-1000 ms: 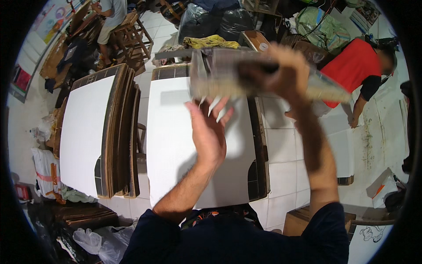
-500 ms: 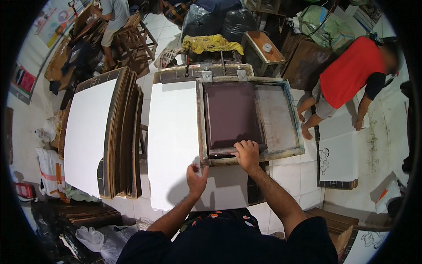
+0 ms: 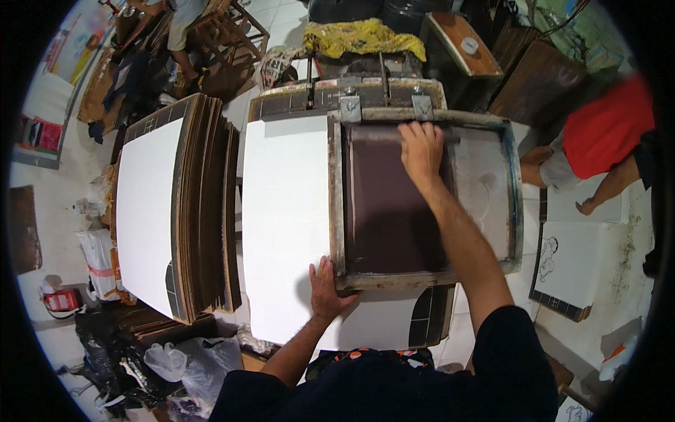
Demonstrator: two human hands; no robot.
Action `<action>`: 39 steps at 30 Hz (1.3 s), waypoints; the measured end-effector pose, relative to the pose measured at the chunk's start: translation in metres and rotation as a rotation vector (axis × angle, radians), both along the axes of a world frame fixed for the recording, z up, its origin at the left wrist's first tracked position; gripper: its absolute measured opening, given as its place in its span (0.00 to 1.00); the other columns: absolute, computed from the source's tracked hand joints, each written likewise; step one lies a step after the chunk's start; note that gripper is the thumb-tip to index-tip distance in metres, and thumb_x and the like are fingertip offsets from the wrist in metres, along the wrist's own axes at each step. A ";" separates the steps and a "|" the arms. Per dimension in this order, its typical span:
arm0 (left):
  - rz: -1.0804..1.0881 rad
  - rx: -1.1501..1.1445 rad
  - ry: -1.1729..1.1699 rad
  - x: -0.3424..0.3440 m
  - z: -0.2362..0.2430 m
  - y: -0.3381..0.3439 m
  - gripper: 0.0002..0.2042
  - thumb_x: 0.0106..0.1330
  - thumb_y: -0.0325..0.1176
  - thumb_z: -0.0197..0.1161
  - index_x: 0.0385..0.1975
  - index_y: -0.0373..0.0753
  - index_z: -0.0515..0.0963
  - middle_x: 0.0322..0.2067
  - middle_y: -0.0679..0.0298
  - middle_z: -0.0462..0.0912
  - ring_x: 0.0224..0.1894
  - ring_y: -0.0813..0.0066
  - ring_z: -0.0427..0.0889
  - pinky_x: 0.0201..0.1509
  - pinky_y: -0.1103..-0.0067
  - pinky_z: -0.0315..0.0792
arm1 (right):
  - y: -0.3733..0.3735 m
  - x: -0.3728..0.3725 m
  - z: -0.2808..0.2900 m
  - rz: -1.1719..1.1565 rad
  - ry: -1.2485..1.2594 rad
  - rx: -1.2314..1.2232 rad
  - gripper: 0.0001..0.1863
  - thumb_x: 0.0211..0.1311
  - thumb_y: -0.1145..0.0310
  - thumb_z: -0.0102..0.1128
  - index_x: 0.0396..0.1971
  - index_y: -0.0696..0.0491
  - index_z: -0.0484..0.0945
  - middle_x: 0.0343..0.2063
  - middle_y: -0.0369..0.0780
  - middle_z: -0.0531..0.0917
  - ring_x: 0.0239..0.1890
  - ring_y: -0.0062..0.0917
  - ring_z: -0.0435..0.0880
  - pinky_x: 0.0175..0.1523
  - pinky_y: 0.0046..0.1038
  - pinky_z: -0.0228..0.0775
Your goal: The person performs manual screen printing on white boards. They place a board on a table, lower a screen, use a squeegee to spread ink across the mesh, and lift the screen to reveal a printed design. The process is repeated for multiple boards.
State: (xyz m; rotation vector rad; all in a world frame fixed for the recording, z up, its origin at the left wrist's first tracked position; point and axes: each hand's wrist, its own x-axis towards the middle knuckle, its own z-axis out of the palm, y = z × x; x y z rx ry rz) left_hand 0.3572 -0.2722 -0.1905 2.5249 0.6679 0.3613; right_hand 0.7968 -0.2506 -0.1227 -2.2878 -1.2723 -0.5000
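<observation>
A wooden screen-printing frame (image 3: 337, 204) lies flat on a white board (image 3: 285, 225), its mesh covered with dark brown ink (image 3: 387, 211). My right hand (image 3: 420, 149) grips a squeegee (image 3: 383, 133) at the far end of the mesh, near the two metal hinge clamps (image 3: 351, 107). My left hand (image 3: 325, 290) rests flat on the white board, its thumb against the frame's near left corner.
A stack of brown boards with a white top sheet (image 3: 176, 211) stands to the left. A person in a red top (image 3: 605, 130) crouches at the right over printed white sheets (image 3: 573, 264) on the floor. Plastic bags (image 3: 183, 362) lie at lower left.
The frame, lifted a second ago, came down flat on the board. My right hand moved from the frame's near edge to the far end, onto the squeegee. My left hand stays at the near corner.
</observation>
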 end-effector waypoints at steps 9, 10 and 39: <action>0.002 -0.004 0.018 0.002 0.002 -0.001 0.63 0.46 0.48 0.86 0.77 0.27 0.51 0.73 0.38 0.63 0.80 0.41 0.56 0.82 0.39 0.40 | 0.024 0.003 0.005 0.120 0.056 -0.265 0.18 0.55 0.69 0.75 0.45 0.46 0.81 0.43 0.35 0.81 0.50 0.35 0.78 0.58 0.40 0.65; -0.002 0.010 0.008 0.002 0.003 -0.001 0.62 0.46 0.48 0.86 0.77 0.26 0.52 0.73 0.38 0.63 0.81 0.42 0.56 0.82 0.40 0.40 | 0.016 -0.003 0.008 0.147 0.062 -0.268 0.18 0.54 0.69 0.75 0.45 0.46 0.80 0.43 0.35 0.81 0.50 0.35 0.78 0.57 0.39 0.65; -0.053 0.124 0.075 -0.003 -0.006 0.001 0.57 0.58 0.54 0.74 0.78 0.24 0.48 0.74 0.34 0.59 0.79 0.36 0.56 0.82 0.40 0.43 | -0.004 0.041 -0.026 0.024 0.084 -0.137 0.18 0.55 0.74 0.68 0.46 0.43 0.83 0.41 0.33 0.81 0.51 0.32 0.78 0.63 0.41 0.63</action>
